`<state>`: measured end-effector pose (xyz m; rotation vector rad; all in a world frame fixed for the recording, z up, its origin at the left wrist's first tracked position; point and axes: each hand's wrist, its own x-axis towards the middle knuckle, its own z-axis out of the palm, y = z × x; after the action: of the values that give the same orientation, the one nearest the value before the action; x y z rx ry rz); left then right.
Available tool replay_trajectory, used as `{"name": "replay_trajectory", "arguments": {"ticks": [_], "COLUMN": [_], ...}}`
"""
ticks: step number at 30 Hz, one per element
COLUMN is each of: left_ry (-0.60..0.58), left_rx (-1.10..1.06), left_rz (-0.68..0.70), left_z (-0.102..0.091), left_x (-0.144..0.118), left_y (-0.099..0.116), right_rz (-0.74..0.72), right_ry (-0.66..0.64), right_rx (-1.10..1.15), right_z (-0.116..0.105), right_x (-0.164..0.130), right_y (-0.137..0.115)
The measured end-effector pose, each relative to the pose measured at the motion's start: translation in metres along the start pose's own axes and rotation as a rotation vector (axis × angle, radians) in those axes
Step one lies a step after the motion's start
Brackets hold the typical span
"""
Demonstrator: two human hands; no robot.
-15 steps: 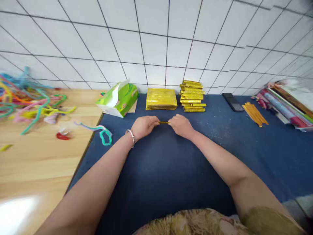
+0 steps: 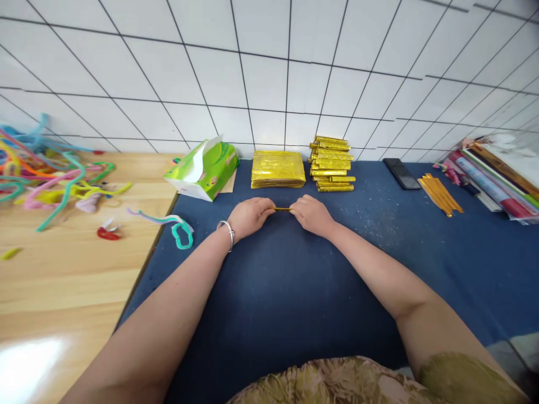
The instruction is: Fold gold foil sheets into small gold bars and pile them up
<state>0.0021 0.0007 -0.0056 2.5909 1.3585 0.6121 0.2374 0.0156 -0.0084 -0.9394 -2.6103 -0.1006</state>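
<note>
No print on the green tissue box (image 2: 205,167) is readable. Left hand (image 2: 249,217) and right hand (image 2: 311,215) (knuckles up, fingers curled) pinch a thin gold strip (image 2: 282,209) between them above the blue mat (image 2: 295,292).

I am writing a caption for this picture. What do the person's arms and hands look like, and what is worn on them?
Both forearms are bare, no sleeves or gloves. The left hand has a thin silver bangle at the wrist. The right hand shows no jewellery.

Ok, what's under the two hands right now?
Blue cloth lies under both. The left hand and right hand pinch a thin gold strip; its ends are hidden by the fingers.
</note>
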Motion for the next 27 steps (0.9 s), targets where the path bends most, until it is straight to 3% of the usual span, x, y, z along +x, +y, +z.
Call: {"name": "replay_trajectory", "arguments": {"ticks": [8, 18, 27], "left_ry": [0.033, 0.009, -0.004], "left_rx": [-0.008, 0.077, 0.067], "left_rz": [0.027, 0.12, 0.147], "left_z": [0.004, 0.007, 0.007], "left_x": [-0.001, 0.004, 0.005], "left_y": [-0.003, 0.021, 0.021], "right_rz": [-0.011, -0.068, -0.086], "right_ry": [0.041, 0.055, 0.056], "right_rx": [0.078, -0.028, -0.033], "right_z": [-0.004, -0.004, -0.004], "right_x": [0.0, 0.002, 0.003], "right_y": [-0.003, -0.011, -0.011]}}
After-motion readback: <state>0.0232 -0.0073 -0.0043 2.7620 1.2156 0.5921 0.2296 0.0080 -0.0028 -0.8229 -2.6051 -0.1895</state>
